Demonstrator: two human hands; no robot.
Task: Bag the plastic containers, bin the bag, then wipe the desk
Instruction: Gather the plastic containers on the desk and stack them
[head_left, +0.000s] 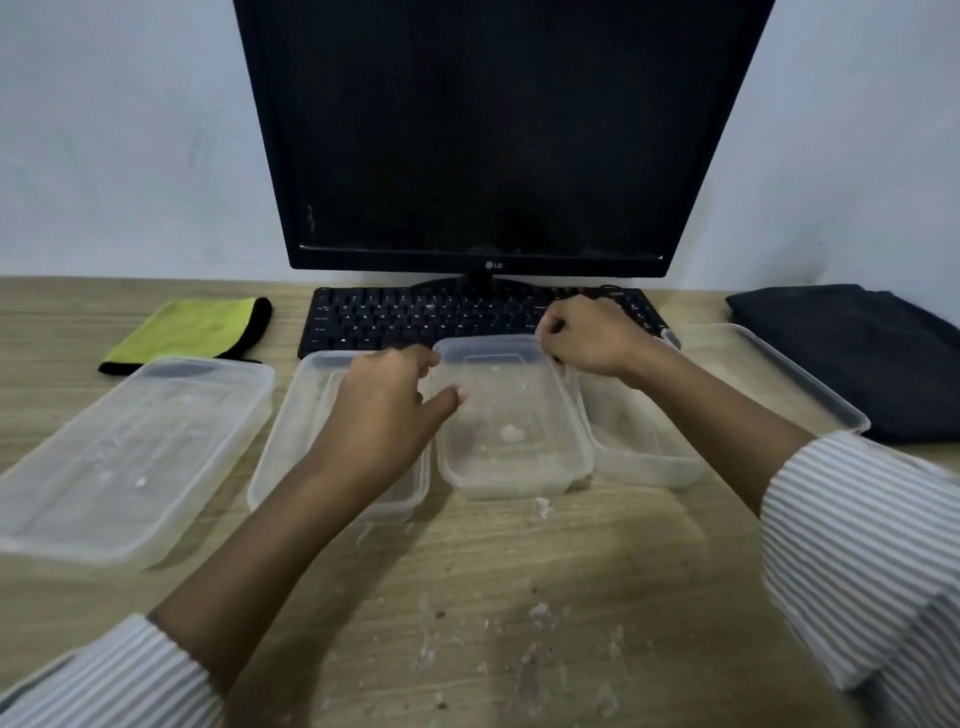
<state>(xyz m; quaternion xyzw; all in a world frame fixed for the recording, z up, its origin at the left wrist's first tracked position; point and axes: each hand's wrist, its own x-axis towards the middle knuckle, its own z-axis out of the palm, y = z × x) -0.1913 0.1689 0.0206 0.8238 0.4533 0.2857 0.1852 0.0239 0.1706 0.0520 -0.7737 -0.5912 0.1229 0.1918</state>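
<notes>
A: Hands both gripping one clear container (511, 415) near the middle of the desk (519, 597), just in front of the keyboard (467, 317). Left hand (387, 402) curling over the left rim, thumb pressing on the inner wall. Right hand (589, 335) pinching the far right corner, fingers bent tight.

B: Lying where, the others?

A: Flanking it along the desk: one container (311, 415) touching on the left, another (634, 436) partly under it on the right, a wide one (140, 441) toward the left edge, a lid (769, 374) toward the right edge beside dark folded material (857, 353), probably the bag.

B: Risking what?

A: Probably tipping out white residue while lifting, adding to crumbs already on the front of the desk. Also dragging the neighbour along, or knocking the keyboard. Green cloth (202, 327) waiting at the back left.
</notes>
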